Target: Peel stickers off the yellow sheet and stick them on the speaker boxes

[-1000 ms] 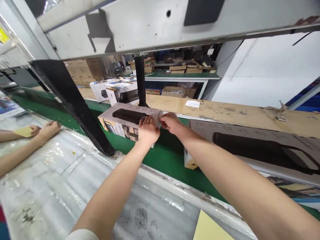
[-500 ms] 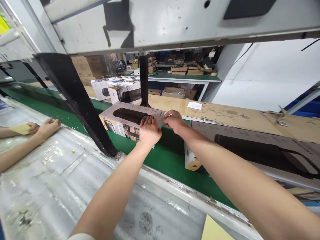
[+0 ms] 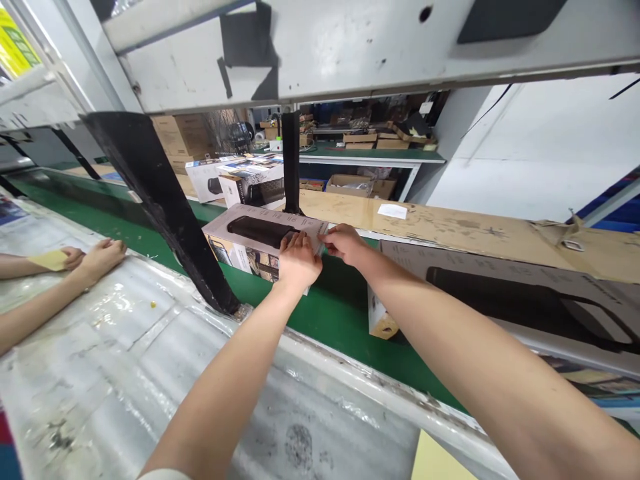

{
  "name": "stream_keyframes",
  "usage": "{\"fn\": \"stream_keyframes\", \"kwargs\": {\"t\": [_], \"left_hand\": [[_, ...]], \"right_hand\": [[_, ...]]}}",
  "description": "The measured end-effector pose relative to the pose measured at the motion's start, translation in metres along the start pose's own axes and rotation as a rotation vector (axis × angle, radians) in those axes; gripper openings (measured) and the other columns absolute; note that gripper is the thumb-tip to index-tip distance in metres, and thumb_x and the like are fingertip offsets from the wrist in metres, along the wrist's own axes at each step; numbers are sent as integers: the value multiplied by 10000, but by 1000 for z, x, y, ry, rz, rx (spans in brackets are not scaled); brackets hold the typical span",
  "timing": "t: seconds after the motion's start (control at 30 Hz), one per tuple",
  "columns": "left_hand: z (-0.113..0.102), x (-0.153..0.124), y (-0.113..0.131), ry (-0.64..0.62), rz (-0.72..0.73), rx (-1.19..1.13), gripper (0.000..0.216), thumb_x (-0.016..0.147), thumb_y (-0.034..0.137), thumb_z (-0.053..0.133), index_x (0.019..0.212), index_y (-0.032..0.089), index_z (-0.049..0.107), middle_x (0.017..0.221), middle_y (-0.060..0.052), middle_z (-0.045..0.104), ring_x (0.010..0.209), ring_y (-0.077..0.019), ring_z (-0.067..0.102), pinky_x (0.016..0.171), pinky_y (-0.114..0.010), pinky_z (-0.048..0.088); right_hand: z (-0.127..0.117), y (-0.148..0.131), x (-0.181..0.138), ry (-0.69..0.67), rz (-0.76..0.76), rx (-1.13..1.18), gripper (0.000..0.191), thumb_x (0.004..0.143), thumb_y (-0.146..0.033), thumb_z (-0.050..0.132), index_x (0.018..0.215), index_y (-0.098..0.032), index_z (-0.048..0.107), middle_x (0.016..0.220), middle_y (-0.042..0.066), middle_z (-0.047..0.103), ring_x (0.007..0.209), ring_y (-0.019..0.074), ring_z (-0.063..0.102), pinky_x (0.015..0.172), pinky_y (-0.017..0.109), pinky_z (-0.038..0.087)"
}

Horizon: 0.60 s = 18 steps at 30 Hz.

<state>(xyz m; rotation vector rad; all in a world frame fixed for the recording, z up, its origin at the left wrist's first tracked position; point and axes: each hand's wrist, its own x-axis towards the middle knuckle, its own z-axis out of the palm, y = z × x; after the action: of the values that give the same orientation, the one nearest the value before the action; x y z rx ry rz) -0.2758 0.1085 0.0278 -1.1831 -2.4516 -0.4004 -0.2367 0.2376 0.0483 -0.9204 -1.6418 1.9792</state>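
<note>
A long printed product box (image 3: pixel 247 235) with a dark speaker picture on its top lies on the green conveyor belt (image 3: pixel 330 320). My left hand (image 3: pixel 299 262) rests flat on the box's near right end, fingers together. My right hand (image 3: pixel 344 244) pinches the box's right end edge just beside it; what sits between its fingers is too small to make out. A second, larger box of the same kind (image 3: pixel 505 293) lies on the belt to the right, under my right forearm.
A black slanted strut (image 3: pixel 160 200) stands left of the box, and a black post (image 3: pixel 291 160) behind it. Another person's hands (image 3: pixel 95 257) rest on the plastic-covered bench (image 3: pixel 125 360) at left, holding a yellow pad (image 3: pixel 49 259). More boxes (image 3: pixel 240 180) and a cardboard-covered shelf (image 3: pixel 450 227) lie beyond.
Both my hands have stayed on the box's right end, with the right hand's fingers shifting slightly. The view drifted a little; the box itself has hardly moved.
</note>
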Motion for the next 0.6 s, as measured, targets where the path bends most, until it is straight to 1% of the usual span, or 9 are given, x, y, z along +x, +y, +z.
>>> {"fn": "stream_keyframes", "kwargs": {"t": [0.1, 0.17, 0.23, 0.33, 0.4, 0.47, 0.5, 0.53, 0.6], "left_hand": [[-1, 1, -2, -10, -4, -4, 428, 844, 190, 576, 1259, 95, 621, 1439, -201, 603, 1397, -315, 522, 1219, -508, 348], [-1, 1, -4, -12, -1, -8, 428, 844, 191, 579, 1259, 96, 619, 1434, -204, 605, 1396, -316, 522, 1218, -507, 349], [-2, 1, -5, -11, 3, -12, 425, 846, 193, 578, 1259, 101, 619, 1435, -201, 605, 1391, -316, 527, 1215, -507, 353], [-3, 1, -8, -12, 0, -15, 428, 852, 194, 573, 1267, 101, 618, 1445, -198, 598, 1388, -317, 529, 1213, -503, 357], [-4, 2, -9, -8, 3, -13, 424, 858, 192, 565, 1267, 96, 619, 1443, -201, 599, 1388, -317, 529, 1212, -505, 357], [-4, 2, -11, -4, 16, -8, 423, 861, 190, 557, 1268, 96, 621, 1442, -198, 600, 1386, -315, 531, 1209, -506, 361], [-5, 2, -11, -4, 21, -3, 427, 863, 187, 552, 1274, 94, 621, 1446, -196, 598, 1386, -314, 532, 1208, -502, 361], [-5, 2, -11, -8, 24, 5, 436, 864, 183, 548, 1285, 89, 620, 1452, -195, 594, 1389, -313, 529, 1209, -498, 360], [-5, 2, -12, -19, 13, 28, 471, 868, 175, 547, 1323, 69, 606, 1466, -202, 580, 1401, -317, 517, 1213, -500, 351]], "right_hand": [[1, 3, 2, -15, 19, -19, 347, 824, -51, 789, 737, -186, 481, 567, -80, 507, 464, 77, 488, 455, 190, 462], [2, 4, 4, -17, 27, -47, 241, 894, -81, 732, 793, -164, 529, 614, -86, 517, 478, 68, 496, 469, 181, 473], [3, 5, 5, -9, 25, -86, 158, 929, -106, 703, 858, -150, 568, 662, -82, 537, 503, 67, 516, 489, 183, 491], [3, 8, 6, 18, -5, -171, 142, 903, -97, 716, 919, -154, 587, 714, -51, 583, 560, 98, 566, 515, 215, 517], [2, 10, 4, 39, -51, -242, 182, 857, -71, 731, 940, -163, 598, 774, -3, 634, 647, 149, 626, 549, 259, 545], [1, 12, 0, 47, -133, -317, 231, 815, -35, 721, 972, -175, 627, 916, 58, 691, 821, 211, 689, 657, 312, 589], [0, 13, -3, 39, -183, -354, 278, 796, -9, 708, 1002, -184, 647, 1019, 80, 707, 940, 237, 700, 750, 336, 601], [1, 14, -7, 24, -236, -388, 346, 775, 21, 692, 1043, -197, 665, 1133, 91, 707, 1070, 258, 685, 861, 353, 591], [4, 18, -17, -21, -329, -452, 514, 737, 74, 662, 1159, -219, 680, 1351, 96, 654, 1312, 286, 578, 1074, 368, 498]]}}
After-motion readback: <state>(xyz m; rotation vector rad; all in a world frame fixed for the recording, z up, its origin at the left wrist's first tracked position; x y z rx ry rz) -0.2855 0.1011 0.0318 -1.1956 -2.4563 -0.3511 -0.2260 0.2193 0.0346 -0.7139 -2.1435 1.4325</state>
